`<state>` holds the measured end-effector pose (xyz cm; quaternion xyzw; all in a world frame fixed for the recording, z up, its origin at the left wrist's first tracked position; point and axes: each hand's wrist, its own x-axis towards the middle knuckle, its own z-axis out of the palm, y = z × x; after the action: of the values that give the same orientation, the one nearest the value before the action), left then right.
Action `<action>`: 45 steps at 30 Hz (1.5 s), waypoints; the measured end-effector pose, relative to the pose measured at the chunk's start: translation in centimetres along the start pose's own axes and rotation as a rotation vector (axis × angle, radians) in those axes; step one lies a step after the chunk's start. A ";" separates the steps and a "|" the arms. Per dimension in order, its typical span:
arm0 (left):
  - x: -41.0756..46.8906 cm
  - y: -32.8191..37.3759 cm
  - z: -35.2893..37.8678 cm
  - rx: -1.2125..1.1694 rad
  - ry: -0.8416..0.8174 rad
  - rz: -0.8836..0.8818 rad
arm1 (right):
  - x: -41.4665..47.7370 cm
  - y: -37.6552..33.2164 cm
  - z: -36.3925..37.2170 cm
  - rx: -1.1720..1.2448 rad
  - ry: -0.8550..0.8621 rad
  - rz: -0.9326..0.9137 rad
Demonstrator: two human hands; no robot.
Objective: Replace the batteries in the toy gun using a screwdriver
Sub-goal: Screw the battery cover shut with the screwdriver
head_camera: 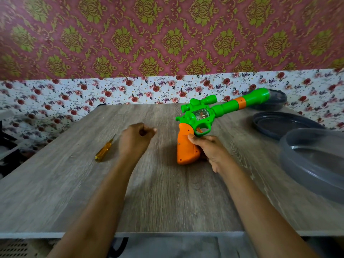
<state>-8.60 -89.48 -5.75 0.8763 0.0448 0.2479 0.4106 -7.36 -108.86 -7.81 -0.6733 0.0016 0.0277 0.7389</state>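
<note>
Grip first: right hand (210,151) is closed around the orange handle of the toy gun (202,116), thumb on the near face just under the trigger guard, remaining fingers hidden behind the handle. Gun is held upright, butt at or close to the table (74,183); contact cannot be confirmed. Barrel runs up and away to the right of the grip, its green tip over a dark bowl (273,101) at the far edge. A panel seam and a small screw hole show on the handle face beside the thumb; the cover appears in place.

Left hand (135,138) sits left of the grip, curled into a loose fist, blurred; nothing visible in it. Screwdriver (105,149), yellow handle, lies flat on the table just beyond that hand, untouched.

Right of the grip: a dark lid (283,125) and a clear tub (316,164). No batteries seen.

Assessment: opening stage, cover not yet unscrewed. Next move calls for the left hand to collect the screwdriver and seat its tip in the handle screw while the right steadies the gun.
</note>
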 end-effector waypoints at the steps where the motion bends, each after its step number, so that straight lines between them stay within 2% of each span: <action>1: 0.1 -0.4 -0.5 0.087 0.067 0.023 | -0.1 0.0 0.0 -0.014 -0.008 -0.018; 5: 1.1 -2.1 -3.4 0.293 0.118 -0.050 | -0.7 -0.2 0.3 -0.068 -0.045 -0.075; 11: 1.4 -6.1 -7.8 0.536 -0.027 -0.271 | -0.9 -0.4 0.6 -0.061 -0.054 -0.096; 13: 0.8 -6.8 -7.9 0.562 -0.056 -0.317 | -1.0 -0.4 0.5 -0.062 -0.073 -0.094; 16: 0.5 -6.9 -7.5 0.490 -0.002 -0.317 | -1.0 -0.4 0.3 -0.079 -0.093 -0.084; 19: 0.6 -6.1 -7.0 0.317 0.125 -0.222 | -1.1 -0.3 0.1 -0.078 -0.089 -0.094; 23: 0.1 -3.4 -5.9 -0.123 0.275 -0.024 | -1.1 -0.1 0.2 -0.044 -0.071 -0.134; 27: 0.7 0.1 -4.6 -0.344 0.313 0.042 | -1.1 -0.1 0.5 -0.027 -0.057 -0.146; 37: 2.2 3.7 -1.7 -0.494 0.352 0.285 | 2.3 -1.9 0.4 -0.076 -0.037 -0.160; 45: 1.4 2.2 -0.3 -0.377 0.353 0.537 | 5.4 -0.6 -0.7 -0.073 0.005 -0.194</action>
<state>-7.79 -90.30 -3.42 0.7097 -0.1631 0.4981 0.4708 -1.88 -109.45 -7.46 -0.6969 -0.0628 -0.0456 0.7129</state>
